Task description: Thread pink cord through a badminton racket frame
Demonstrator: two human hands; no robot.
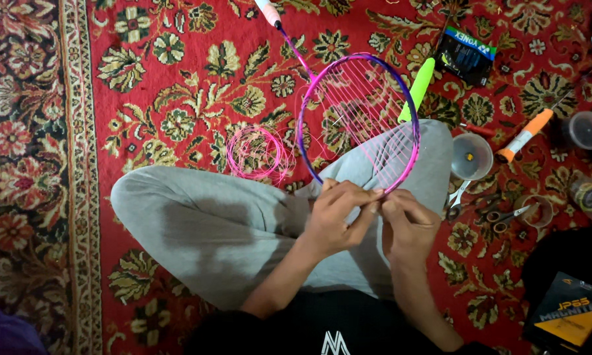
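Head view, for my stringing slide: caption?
Both hands work pink string at a purple-pink badminton racket's rim.

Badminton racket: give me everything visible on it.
The badminton racket has an oval frame shading from purple to pink, a thin purple-pink shaft and a pale grip end near the top edge. It is partly strung with pink string: close vertical mains, only a few crosses low down. It lies head toward the person, resting on a grey-trousered knee above the red carpet. The left hand and right hand pinch the frame's near rim.
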